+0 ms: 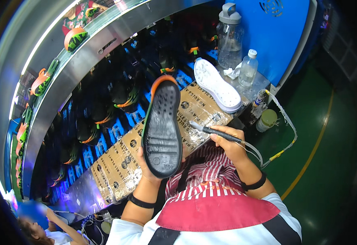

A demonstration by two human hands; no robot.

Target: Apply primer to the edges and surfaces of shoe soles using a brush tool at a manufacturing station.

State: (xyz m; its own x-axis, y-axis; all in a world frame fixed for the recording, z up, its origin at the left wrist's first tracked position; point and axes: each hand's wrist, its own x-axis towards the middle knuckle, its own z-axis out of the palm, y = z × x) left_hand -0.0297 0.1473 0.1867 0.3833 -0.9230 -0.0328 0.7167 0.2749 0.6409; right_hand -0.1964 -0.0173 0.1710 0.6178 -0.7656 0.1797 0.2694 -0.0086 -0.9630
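Observation:
A black shoe sole [163, 126] with a rim that turns orange at its far end is held up in front of me, inner side facing me. My left hand [145, 166] grips it from beneath at the near end, with fingertips showing at its right edge. The inside looks wet and shiny, with holes in the far half and cross ridges in the near half. Just right of the sole, my right hand [229, 143] holds a dark-handled glue brush [218, 131], with a thin tube running from the handle. The pale bristles point left and stand apart from the sole.
A white sole [216, 83] lies on the cardboard-covered ledge [123, 163]. Behind it stand a large grey-lidded bottle [230, 41] and a small clear bottle [248, 69]. Dark shoe uppers [123, 96] fill the blue racks beyond. A conveyor [51, 81] curves at left; another person [55, 228] works lower left.

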